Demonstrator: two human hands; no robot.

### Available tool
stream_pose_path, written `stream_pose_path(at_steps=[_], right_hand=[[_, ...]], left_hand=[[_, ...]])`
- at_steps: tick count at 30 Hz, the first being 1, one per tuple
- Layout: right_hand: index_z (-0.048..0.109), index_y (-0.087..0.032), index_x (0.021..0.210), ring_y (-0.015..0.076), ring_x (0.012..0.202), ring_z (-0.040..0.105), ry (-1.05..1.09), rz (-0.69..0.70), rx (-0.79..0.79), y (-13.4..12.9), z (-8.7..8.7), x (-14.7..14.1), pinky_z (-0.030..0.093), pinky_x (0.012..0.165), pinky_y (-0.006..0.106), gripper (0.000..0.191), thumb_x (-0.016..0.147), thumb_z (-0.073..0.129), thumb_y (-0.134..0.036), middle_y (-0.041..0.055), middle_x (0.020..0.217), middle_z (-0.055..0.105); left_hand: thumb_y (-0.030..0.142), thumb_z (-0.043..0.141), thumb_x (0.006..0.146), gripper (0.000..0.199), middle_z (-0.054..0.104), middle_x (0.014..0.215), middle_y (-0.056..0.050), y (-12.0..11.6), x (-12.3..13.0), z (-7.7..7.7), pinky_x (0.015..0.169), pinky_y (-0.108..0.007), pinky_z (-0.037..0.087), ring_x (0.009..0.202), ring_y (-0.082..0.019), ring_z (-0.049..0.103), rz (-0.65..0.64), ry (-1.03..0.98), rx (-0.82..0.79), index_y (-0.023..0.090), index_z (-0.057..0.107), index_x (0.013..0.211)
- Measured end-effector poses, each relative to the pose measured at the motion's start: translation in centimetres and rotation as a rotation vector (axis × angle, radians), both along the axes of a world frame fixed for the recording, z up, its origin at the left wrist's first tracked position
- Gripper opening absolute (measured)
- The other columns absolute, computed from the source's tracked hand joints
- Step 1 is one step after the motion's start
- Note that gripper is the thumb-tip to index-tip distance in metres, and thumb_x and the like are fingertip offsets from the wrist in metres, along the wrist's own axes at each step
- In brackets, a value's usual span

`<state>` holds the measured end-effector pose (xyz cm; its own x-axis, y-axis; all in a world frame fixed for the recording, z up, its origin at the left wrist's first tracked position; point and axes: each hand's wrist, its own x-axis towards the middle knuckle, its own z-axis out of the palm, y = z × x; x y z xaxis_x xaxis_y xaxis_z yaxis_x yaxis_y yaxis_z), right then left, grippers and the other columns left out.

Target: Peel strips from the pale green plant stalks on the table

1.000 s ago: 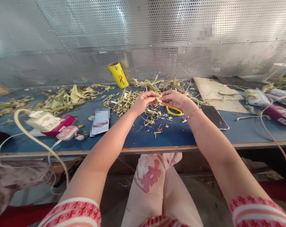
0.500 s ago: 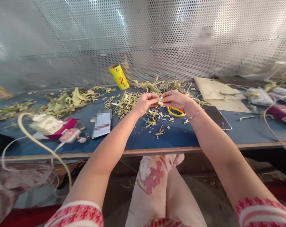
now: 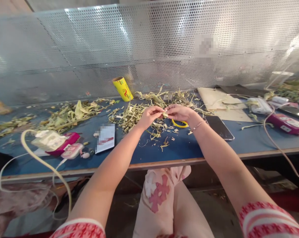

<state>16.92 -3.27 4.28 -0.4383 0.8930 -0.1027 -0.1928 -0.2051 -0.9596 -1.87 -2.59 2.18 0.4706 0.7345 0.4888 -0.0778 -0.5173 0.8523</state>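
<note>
My left hand [image 3: 149, 117] and my right hand [image 3: 180, 113] meet over the middle of the table, fingertips pinched. Between them is a small pale yellow-green piece of plant [image 3: 165, 115], held by both; its exact kind is too small to tell. Around and behind my hands lies a loose heap of dried leaves and stems [image 3: 129, 116]. A yellow ring [image 3: 180, 123] lies just below my right hand, partly hidden by it. Small plant scraps [image 3: 165, 144] are scattered on the table nearer to me.
A phone [image 3: 105, 138] lies left of my forearm, and a dark tablet [image 3: 218, 127] lies at the right. A yellow cardboard tube [image 3: 122, 89] leans near the perforated metal screen [image 3: 149, 46]. Cables trail from a magenta device [image 3: 65, 142] at left and another [image 3: 288, 124] at right.
The view has tilted slightly, so the table sits lower in the picture. My hands stay together on the plant piece, with only a slight shift of the fingers.
</note>
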Motion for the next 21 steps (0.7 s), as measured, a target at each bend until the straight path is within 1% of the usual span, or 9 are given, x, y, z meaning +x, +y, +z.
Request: stream_pose_path(at_steps=[3, 7, 10, 11, 12, 14, 16, 18, 21], right_hand=[[0.063, -0.010, 0.073, 0.0077, 0.064, 0.066, 0.034, -0.008, -0.027, 0.1, -0.1, -0.1, 0.057, 0.062, 0.014, 0.012, 0.069, 0.066, 0.001, 0.0014, 0.065, 0.066], [0.062, -0.011, 0.071, 0.0058, 0.061, 0.064, 0.059, -0.052, -0.067, 0.4, -0.4, -0.2, 0.056, 0.062, 0.013, 0.015, 0.066, 0.069, 0.001, -0.0008, 0.063, 0.065], [0.062, -0.012, 0.071, 0.0054, 0.063, 0.066, 0.076, -0.086, -0.081, 0.5, -0.7, -0.3, 0.056, 0.066, 0.012, 0.015, 0.066, 0.072, -0.001, -0.0012, 0.064, 0.065], [0.062, -0.012, 0.072, 0.0056, 0.065, 0.066, 0.094, -0.079, -0.072, 0.5, -0.7, -0.4, 0.056, 0.067, 0.012, 0.016, 0.065, 0.073, -0.002, -0.0012, 0.066, 0.066], [0.063, -0.013, 0.072, 0.0057, 0.065, 0.066, 0.113, -0.075, -0.056, 0.4, -0.7, -0.6, 0.056, 0.066, 0.012, 0.018, 0.063, 0.075, -0.004, -0.0016, 0.066, 0.066], [0.065, -0.014, 0.072, 0.0058, 0.065, 0.066, 0.131, -0.075, -0.019, 0.1, -0.7, -1.0, 0.056, 0.066, 0.013, 0.019, 0.060, 0.079, -0.009, -0.0018, 0.068, 0.066], [0.066, -0.015, 0.073, 0.0055, 0.066, 0.066, 0.149, -0.111, 0.014, -0.1, -0.7, -1.4, 0.055, 0.068, 0.013, 0.022, 0.057, 0.082, -0.015, -0.0022, 0.070, 0.066], [0.068, -0.017, 0.074, 0.0061, 0.069, 0.066, 0.164, -0.126, 0.062, -0.2, -0.8, -1.9, 0.055, 0.070, 0.014, 0.024, 0.057, 0.084, -0.022, -0.0017, 0.073, 0.066], [0.069, -0.018, 0.076, 0.0062, 0.070, 0.065, 0.170, -0.153, 0.112, -0.3, -0.9, -2.4, 0.054, 0.072, 0.015, 0.025, 0.057, 0.084, -0.026, -0.0023, 0.074, 0.066]], left_hand=[[0.028, 0.062, 0.075, 0.013, 0.066, 0.073, 0.000, -0.2, 0.0, 0.1, 0.067, -0.026, 0.051, 0.065, -0.009, 0.061, 0.044, 0.019, 0.067, 0.018, 0.066, 0.082], [0.027, 0.065, 0.072, 0.014, 0.065, 0.081, -0.003, -0.1, 0.1, -0.1, 0.069, -0.027, 0.052, 0.073, -0.011, 0.061, 0.107, 0.049, 0.201, 0.018, 0.067, 0.082], [0.027, 0.070, 0.068, 0.021, 0.065, 0.085, -0.004, 0.3, 0.1, -0.4, 0.073, -0.030, 0.053, 0.076, -0.013, 0.063, 0.085, 0.070, 0.220, 0.017, 0.067, 0.087], [0.027, 0.071, 0.067, 0.024, 0.065, 0.088, -0.005, 0.3, 0.1, -0.4, 0.074, -0.031, 0.054, 0.076, -0.014, 0.063, 0.090, 0.072, 0.222, 0.017, 0.066, 0.088], [0.029, 0.072, 0.067, 0.023, 0.064, 0.087, -0.005, 0.4, 0.1, -0.4, 0.072, -0.030, 0.054, 0.074, -0.013, 0.062, 0.123, 0.074, 0.236, 0.018, 0.066, 0.086], [0.029, 0.070, 0.069, 0.015, 0.064, 0.079, -0.003, 0.4, 0.0, -0.2, 0.068, -0.029, 0.053, 0.070, -0.013, 0.061, 0.246, 0.111, 0.292, 0.020, 0.065, 0.079], [0.029, 0.068, 0.071, 0.009, 0.062, 0.072, -0.001, 0.4, -0.2, 0.0, 0.064, -0.029, 0.052, 0.066, -0.014, 0.059, 0.334, 0.134, 0.328, 0.022, 0.064, 0.075], [0.030, 0.067, 0.073, 0.008, 0.063, 0.074, 0.000, 0.7, -0.4, 0.1, 0.063, -0.030, 0.052, 0.067, -0.015, 0.061, 0.347, 0.156, 0.339, 0.025, 0.064, 0.078], [0.031, 0.066, 0.073, 0.011, 0.065, 0.076, -0.001, 1.0, -0.8, 0.3, 0.065, -0.032, 0.053, 0.070, -0.017, 0.062, 0.334, 0.187, 0.362, 0.027, 0.065, 0.083]])
